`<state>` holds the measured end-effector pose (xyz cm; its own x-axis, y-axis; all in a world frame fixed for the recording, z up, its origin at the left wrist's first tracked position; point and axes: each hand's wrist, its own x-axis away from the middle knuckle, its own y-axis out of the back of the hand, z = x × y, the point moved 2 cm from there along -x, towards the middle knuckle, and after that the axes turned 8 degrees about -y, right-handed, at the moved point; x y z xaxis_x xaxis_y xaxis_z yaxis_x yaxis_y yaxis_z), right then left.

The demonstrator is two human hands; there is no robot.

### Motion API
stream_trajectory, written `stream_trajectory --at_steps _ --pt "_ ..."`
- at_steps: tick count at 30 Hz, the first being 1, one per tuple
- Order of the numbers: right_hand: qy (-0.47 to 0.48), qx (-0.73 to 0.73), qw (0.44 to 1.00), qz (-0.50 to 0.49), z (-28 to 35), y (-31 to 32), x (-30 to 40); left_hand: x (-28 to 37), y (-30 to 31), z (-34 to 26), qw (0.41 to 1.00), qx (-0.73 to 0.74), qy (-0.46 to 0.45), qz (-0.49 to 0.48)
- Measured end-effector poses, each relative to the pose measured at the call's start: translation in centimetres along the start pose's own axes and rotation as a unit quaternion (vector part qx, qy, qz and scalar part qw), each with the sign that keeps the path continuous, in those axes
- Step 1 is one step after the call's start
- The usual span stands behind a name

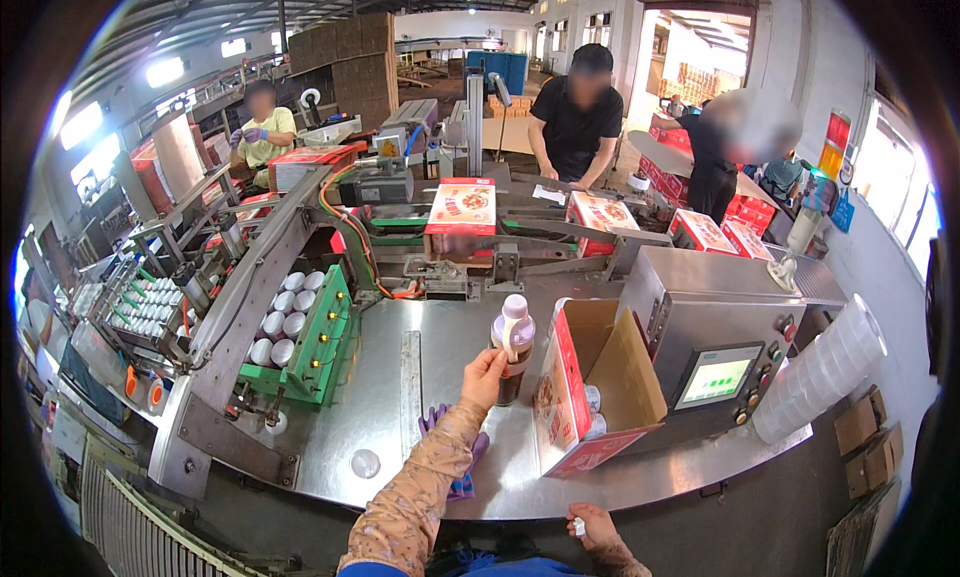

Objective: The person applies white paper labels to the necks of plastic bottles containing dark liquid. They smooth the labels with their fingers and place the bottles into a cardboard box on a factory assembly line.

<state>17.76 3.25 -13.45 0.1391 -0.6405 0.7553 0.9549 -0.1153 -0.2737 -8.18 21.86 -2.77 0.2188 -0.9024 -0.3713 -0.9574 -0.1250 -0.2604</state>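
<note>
A drink bottle (512, 385) with a lilac cap and a dark liquid inside stands upright on the steel worktop (330, 446). My left hand (484, 378) pinches the pale carrying strap at its side. Under my left forearm lie purple work gloves (465, 487), partly hidden by the sleeve. Low in front of the table's edge, my right hand (592, 527) has its fingers curled around a small white scrap (578, 527), perhaps crumpled paper. An opened red-and-white carton (559, 412) sits right of the bottle, with a few cans (595, 425) inside.
A control box with a screen (716, 378) and a leaning stack of clear plastic tubs (821, 370) are at the right. White-topped cans (285, 322) fill a green frame (319, 344) at the left. Beyond the conveyor with cartons (461, 209), several people work.
</note>
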Motion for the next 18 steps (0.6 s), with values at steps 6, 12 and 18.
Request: stream_trajectory --at_steps 6,12,18 --pt "0.002 0.003 1.000 0.000 0.4 -0.3 0.1 0.6 1.4 0.9 0.985 0.076 0.113 -0.102" --pt "0.006 0.002 1.000 0.004 0.6 -0.4 0.3 1.0 0.1 0.2 0.987 -0.009 -0.012 -0.158" --pt "0.008 0.004 1.000 0.011 0.6 -0.3 -0.2 1.0 -0.6 -1.2 0.991 0.048 0.009 -0.121"
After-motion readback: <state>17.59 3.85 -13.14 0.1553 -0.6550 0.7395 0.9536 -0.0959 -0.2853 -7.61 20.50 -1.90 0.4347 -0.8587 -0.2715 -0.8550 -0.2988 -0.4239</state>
